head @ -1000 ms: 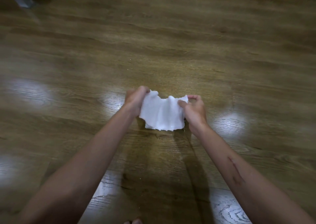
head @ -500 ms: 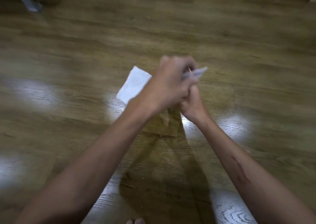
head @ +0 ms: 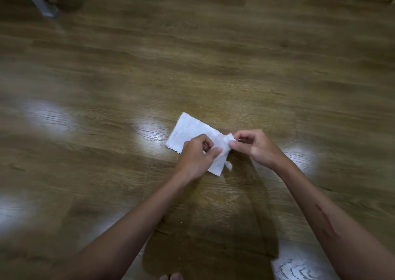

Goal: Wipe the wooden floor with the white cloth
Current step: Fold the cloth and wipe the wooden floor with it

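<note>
White cloth (head: 192, 133) now spread flat; left hand (head: 195, 154), right hand (head: 254, 144) pinch it.

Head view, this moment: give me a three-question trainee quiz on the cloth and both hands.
1. True or false: the white cloth is bunched into a ball.
2. Which hand pinches the cloth's folded corner: A) left hand B) right hand?
3. Fill in: the metal leg stands at the far ____ of the wooden floor.

Key: 1 false, it is spread fairly flat; 2 B; 3 left.
</note>
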